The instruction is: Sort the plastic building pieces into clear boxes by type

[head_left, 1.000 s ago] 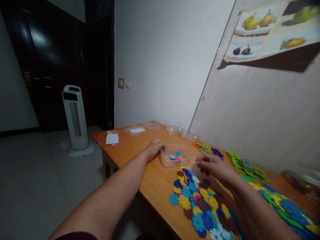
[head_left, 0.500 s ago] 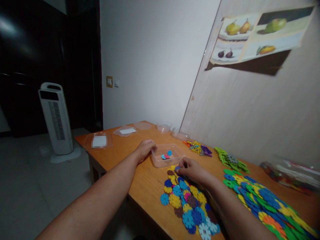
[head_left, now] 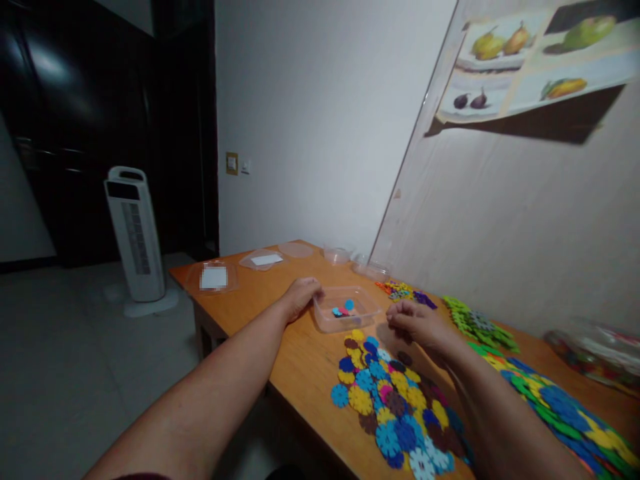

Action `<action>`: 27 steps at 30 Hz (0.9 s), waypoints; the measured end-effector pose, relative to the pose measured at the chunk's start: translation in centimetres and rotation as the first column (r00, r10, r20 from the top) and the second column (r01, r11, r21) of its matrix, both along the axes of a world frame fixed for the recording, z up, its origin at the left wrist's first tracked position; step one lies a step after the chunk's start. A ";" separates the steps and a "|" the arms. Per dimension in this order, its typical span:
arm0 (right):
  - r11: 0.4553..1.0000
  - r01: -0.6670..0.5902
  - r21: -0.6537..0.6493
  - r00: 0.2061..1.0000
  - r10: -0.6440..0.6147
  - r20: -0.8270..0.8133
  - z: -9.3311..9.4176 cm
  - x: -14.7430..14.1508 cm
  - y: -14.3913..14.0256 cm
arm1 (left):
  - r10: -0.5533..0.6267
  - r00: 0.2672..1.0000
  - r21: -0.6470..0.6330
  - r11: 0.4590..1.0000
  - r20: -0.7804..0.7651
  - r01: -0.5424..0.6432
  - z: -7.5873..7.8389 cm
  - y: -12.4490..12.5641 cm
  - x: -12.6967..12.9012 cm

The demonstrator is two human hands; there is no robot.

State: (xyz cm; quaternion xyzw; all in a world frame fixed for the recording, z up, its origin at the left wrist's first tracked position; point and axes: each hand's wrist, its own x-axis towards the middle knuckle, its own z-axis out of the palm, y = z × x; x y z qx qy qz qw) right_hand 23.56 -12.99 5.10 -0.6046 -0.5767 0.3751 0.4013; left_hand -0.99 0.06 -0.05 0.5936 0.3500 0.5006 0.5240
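Note:
A clear plastic container (head_left: pixel 367 313) sits on the wooden table (head_left: pixel 305 360) with a few blue and pink discs (head_left: pixel 343 309) inside. My left hand (head_left: pixel 300 297) grips its left rim with curled fingers. Just right of the container, my right hand (head_left: pixel 415 323) hovers slightly above the table with its fingertips pinched together; whatever is between them is hidden. Below that hand lies a flat pile of colourful snowflake-shaped pieces (head_left: pixel 395 400) in blue, yellow, brown and pink.
More pieces lie along the wall: a small mixed heap (head_left: pixel 403 291), green ones (head_left: pixel 480 323) and a long multicoloured spread (head_left: pixel 560 407). A clear bag of pieces (head_left: pixel 595 350) is far right. Lids (head_left: pixel 214 277) and small tubs (head_left: pixel 336 254) occupy the table's far end. A tower fan (head_left: pixel 136 237) stands on the floor.
My right hand went down onto the coloured pile, then lifted back up beside the container with fingers pinched. My left hand stayed on the container's rim.

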 end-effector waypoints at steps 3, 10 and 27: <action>0.984 -0.105 -0.146 0.987 0.121 0.103 -1.7 -0.1 0.1 | 0.000 1.000 -0.012 1.000 0.004 0.000 -0.3 0.4 0.0; 0.961 -0.208 -0.185 0.932 0.252 0.262 -4.4 0.1 1.0 | -0.027 0.999 -0.056 0.998 0.035 0.029 -0.9 0.9 0.2; 0.946 -0.207 -0.250 0.976 0.216 0.009 -2.7 0.2 -0.2 | -0.004 1.000 -0.031 1.000 0.024 0.004 -1.2 1.1 0.1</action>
